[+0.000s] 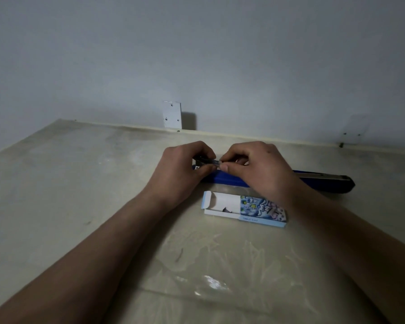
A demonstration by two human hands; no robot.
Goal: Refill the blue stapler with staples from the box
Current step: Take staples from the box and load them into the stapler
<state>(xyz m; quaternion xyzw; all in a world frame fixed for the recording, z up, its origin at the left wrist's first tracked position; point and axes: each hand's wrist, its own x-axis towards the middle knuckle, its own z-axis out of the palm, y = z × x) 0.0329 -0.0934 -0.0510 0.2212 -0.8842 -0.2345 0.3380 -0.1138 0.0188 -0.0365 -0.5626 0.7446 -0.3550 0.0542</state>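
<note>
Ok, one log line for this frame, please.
step: loading staples | left hand: grips blue stapler end | right hand: pinches staple strip | staple box: slid open, near stapler

One head-worn view looks forward and down, close over the table [80,183], toward the wall [197,54].

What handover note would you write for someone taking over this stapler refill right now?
Left hand grips the blue stapler at its left end.
Right hand pinches a staple strip there.
Stapler lies on the table behind the staple box, tray slid out.
Done: box opened, strip taken.
Left: seat the strip, close the stapler.
</note>
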